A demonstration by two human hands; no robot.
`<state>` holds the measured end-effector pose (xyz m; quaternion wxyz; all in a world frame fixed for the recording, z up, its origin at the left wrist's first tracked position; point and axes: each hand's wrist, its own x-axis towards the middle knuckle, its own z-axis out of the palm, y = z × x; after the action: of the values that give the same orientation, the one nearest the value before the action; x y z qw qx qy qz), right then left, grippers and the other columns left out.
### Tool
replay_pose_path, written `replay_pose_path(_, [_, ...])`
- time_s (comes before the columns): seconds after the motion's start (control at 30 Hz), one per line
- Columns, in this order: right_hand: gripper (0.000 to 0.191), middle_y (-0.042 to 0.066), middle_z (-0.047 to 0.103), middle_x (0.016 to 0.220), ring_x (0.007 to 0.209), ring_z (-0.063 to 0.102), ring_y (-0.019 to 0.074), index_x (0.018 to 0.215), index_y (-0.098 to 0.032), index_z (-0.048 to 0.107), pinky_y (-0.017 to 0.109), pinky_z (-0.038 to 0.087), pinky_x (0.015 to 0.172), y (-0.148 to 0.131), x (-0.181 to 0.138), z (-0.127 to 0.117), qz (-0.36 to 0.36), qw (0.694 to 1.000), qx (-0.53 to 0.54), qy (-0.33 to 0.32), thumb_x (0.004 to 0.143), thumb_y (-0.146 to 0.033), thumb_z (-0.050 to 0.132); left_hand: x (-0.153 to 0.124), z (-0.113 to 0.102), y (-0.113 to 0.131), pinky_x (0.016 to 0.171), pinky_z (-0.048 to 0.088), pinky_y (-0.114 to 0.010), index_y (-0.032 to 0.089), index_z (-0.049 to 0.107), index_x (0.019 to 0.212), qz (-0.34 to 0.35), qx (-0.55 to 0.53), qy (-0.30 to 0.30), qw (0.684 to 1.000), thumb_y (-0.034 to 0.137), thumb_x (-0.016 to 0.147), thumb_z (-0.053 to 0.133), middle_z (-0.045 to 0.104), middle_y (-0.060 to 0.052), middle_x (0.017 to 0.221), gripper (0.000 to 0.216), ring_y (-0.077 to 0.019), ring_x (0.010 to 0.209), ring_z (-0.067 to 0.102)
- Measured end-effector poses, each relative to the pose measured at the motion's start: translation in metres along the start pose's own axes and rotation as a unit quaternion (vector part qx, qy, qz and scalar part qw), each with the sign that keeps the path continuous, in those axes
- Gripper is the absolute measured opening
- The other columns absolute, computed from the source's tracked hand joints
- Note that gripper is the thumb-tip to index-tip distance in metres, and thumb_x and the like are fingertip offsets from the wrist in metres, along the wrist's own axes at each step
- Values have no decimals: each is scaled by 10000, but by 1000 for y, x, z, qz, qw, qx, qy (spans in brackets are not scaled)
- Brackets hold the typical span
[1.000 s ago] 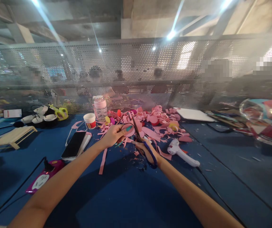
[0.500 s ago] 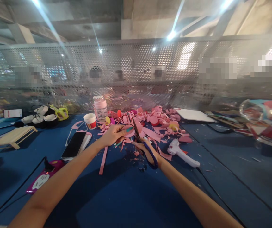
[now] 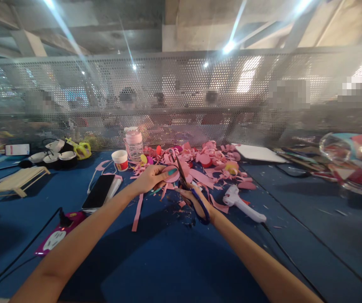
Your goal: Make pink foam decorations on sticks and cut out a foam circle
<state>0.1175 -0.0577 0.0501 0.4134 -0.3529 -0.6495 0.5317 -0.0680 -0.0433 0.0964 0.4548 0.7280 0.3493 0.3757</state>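
Observation:
Between the fingers of my left hand (image 3: 151, 180) is a round pink paper piece (image 3: 172, 176), held over the table. My right hand (image 3: 195, 200) is closed on a pair of scissors (image 3: 201, 206) with dark blue handles. The scissor blades are apart and point up and away, close to the right edge of the pink piece. Just behind both hands lies a heap of pink paper scraps (image 3: 204, 179), with a few red and yellow bits in it. A long pink strip (image 3: 137, 214) lies below my left wrist.
To the right lie a white glue gun (image 3: 244, 204) with a black cord and a white flat board (image 3: 258, 153). A paper cup (image 3: 120, 160), a pink-lidded jar (image 3: 134, 144), a phone (image 3: 99, 191) and a purple power strip (image 3: 61, 233) stand or lie left. Behind is a perforated metal screen (image 3: 174, 80).
The round pink piece has turned slightly in my left hand beside the blades. Both hands and the scissors stay in nearly the same place.

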Motion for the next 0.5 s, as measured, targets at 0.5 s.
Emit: replay_pose_path(0.5, [226, -76, 333, 457, 397, 271, 68, 672, -191, 496, 230, 235, 415, -2, -1, 0, -10, 1000, -15, -7, 751, -388, 572, 0, 0, 0, 312, 223, -145, 138, 510, 684, 0, 2, 0, 1000, 464, 792, 500, 397, 80, 370, 343, -23, 283, 318])
